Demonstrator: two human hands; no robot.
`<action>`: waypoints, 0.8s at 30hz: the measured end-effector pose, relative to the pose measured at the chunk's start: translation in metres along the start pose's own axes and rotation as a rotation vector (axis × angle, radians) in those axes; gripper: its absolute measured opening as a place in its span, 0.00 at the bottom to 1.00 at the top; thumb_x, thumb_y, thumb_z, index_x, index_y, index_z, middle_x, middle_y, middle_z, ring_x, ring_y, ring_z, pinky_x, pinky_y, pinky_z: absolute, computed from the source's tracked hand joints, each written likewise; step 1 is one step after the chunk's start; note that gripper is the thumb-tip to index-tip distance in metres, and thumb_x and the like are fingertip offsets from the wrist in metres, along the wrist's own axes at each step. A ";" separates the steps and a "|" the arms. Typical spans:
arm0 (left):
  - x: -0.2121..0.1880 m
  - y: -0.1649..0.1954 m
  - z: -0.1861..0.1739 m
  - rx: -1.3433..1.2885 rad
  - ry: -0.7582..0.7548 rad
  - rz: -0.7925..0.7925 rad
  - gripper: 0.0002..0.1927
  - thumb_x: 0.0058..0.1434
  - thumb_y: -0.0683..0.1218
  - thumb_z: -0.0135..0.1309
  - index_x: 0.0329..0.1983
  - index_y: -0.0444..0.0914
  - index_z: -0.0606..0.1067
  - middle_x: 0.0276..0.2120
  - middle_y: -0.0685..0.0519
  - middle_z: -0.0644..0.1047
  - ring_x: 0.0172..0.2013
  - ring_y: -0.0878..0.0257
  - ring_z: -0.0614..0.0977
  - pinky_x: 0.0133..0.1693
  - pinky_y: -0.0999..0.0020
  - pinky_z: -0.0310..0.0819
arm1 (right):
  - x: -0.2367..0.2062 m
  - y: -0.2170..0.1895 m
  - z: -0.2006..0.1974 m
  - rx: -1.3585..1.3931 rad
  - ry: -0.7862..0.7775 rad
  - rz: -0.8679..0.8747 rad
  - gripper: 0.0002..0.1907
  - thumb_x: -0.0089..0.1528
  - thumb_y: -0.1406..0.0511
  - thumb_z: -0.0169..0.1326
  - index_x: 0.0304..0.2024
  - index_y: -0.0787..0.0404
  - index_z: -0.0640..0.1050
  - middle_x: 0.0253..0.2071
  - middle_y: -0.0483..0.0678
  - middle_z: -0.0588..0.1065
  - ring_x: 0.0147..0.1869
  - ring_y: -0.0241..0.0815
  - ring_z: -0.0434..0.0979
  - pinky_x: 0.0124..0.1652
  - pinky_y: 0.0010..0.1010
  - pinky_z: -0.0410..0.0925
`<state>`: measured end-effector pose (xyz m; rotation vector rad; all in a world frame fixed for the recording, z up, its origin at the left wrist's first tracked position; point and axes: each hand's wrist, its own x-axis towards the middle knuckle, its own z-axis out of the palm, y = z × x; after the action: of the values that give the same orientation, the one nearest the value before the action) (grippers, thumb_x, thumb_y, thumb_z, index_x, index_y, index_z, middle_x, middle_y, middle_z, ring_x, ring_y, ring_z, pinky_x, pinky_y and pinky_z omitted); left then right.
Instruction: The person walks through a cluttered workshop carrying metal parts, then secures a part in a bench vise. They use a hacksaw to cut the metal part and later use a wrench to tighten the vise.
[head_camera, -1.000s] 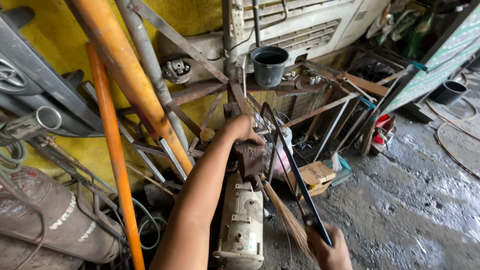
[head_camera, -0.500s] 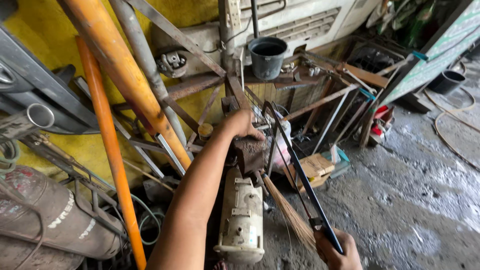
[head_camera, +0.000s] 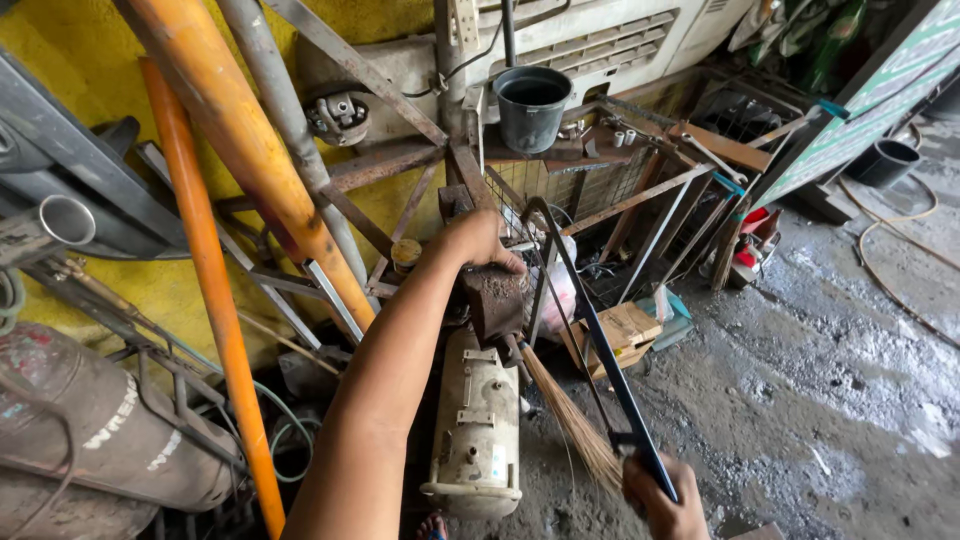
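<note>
Centrally in the frame, the left hand (head_camera: 478, 240) curls its fingers down over the top of a rusty vise (head_camera: 493, 300), gripping and steadying it. At the bottom right edge, the right hand (head_camera: 662, 495) is closed tightly around the handle of a hacksaw (head_camera: 590, 335), whose dark frame runs diagonally up toward the vise. What the vise clamps is hidden behind the left hand, so how deep any cut has gone cannot be told; the sawing looks underway rather than finished. Below the vise lies a pale, dirty motor housing (head_camera: 478, 425), with a straw broom (head_camera: 572, 420) leaning beside it. Orange pipes (head_camera: 215, 300) slant across the left of the frame, and a grey bucket (head_camera: 531, 105) sits at upper centre. Compared with half a second ago, the right hand sits a little lower and nearer the bottom edge, the saw drawn back, while the left hand has stayed on the vise.
</note>
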<state>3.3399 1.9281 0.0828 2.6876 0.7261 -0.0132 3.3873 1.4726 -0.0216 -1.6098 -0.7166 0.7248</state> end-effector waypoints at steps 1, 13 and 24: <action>-0.001 0.001 0.000 -0.009 -0.028 -0.044 0.50 0.33 0.72 0.69 0.46 0.28 0.80 0.42 0.38 0.84 0.43 0.47 0.86 0.49 0.57 0.80 | 0.002 0.002 0.000 0.087 -0.003 0.019 0.13 0.58 0.63 0.53 0.21 0.64 0.75 0.13 0.47 0.69 0.13 0.38 0.64 0.15 0.32 0.55; -0.020 0.011 -0.011 -0.100 0.027 0.045 0.39 0.37 0.67 0.73 0.42 0.33 0.82 0.39 0.40 0.83 0.40 0.49 0.85 0.46 0.57 0.78 | 0.152 -0.036 0.059 0.350 0.099 -0.065 0.14 0.61 0.62 0.51 0.23 0.61 0.69 0.16 0.47 0.66 0.17 0.40 0.67 0.21 0.32 0.62; 0.018 0.074 -0.011 0.440 -0.097 0.155 0.24 0.54 0.51 0.67 0.46 0.30 0.78 0.45 0.42 0.76 0.41 0.55 0.80 0.44 0.59 0.80 | 0.104 0.017 0.014 0.359 0.385 -0.021 0.09 0.62 0.66 0.51 0.28 0.66 0.72 0.18 0.48 0.66 0.18 0.39 0.64 0.21 0.32 0.59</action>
<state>3.3905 1.8813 0.1161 3.1265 0.5317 -0.2941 3.4413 1.5600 -0.0482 -1.3534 -0.3018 0.4750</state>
